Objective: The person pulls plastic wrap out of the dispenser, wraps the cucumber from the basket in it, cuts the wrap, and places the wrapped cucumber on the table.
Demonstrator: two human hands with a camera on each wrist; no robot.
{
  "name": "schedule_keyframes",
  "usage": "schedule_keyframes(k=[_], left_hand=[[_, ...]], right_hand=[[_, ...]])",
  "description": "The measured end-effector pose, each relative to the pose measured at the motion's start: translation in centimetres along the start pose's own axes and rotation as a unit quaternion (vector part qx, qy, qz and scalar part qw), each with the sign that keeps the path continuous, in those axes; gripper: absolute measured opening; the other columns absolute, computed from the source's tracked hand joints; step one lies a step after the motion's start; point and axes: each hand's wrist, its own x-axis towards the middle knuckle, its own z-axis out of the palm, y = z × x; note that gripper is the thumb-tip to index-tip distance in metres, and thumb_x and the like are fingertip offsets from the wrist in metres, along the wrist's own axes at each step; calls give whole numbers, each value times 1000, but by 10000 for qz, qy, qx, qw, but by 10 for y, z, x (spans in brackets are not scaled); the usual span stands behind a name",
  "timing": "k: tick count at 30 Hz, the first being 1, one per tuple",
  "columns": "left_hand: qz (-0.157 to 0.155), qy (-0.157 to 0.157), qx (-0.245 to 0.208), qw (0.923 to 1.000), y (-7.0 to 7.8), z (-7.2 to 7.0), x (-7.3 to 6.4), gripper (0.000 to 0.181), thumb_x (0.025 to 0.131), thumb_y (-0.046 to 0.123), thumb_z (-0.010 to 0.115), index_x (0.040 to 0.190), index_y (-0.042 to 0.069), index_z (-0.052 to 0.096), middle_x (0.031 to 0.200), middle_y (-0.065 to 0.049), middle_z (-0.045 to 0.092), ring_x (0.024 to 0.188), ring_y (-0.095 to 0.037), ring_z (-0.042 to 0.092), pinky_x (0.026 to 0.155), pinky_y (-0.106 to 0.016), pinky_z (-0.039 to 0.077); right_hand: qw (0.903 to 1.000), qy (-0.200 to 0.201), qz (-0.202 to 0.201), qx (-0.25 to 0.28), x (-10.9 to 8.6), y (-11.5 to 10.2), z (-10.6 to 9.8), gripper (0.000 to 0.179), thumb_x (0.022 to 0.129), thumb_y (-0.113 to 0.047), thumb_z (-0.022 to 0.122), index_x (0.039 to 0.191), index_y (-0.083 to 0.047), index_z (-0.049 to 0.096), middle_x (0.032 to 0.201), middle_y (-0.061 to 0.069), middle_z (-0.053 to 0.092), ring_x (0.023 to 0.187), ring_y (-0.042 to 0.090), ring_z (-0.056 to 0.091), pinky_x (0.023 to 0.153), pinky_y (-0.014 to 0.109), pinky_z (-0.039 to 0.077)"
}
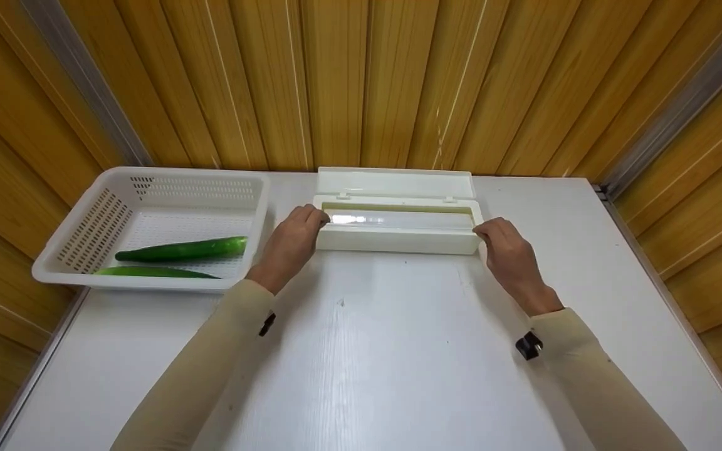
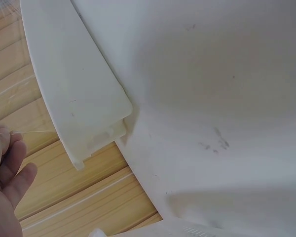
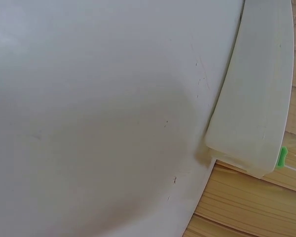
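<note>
Beige sleeves foremost, left hand and right hand pinch clear film at a white box.

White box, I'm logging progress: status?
Left hand pinching clear film; right hand apparently too. White box open. Basket left of it, not blocking.

The film looks glossy, the box smooth plastic.

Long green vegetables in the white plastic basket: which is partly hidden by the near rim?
The lighter green vegetable, closest to that rim; the darker green vegetable farther back shows clear of it.
</note>
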Motion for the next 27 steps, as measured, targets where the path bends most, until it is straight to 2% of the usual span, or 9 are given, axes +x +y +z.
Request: schedule_keyframes(k=[12,18,27], left_hand=[[267,334,9,9991,4,1,-10,5,105,-3,62,110,-1,63,102,-14,66,97,-29,67,85,-36,59],[305,367,65,9988,7,-1,-13,8,103,-4,65,110,-1,63,101,-13,66,94,-28,66,86,-36,60],[319,417,-38,9986,10,-3,-20,8,101,-3,68,108,0,63,99,-12,64,93,-27,65,83,-35,60]], right_hand=[[10000,18,-19,66,-6,-4,-6,21,91,22,70,102,6,65,96,17,66,91,33,70,77,44,62],[10000,-63,-11,-26,-10,-7,-9,18,93,20,69,102,6,65,97,18,66,93,32,70,80,42,62],[9999,61,-86,93,-14,-12,-13,20,92,20,70,104,6,65,98,17,65,94,31,70,79,42,61]])
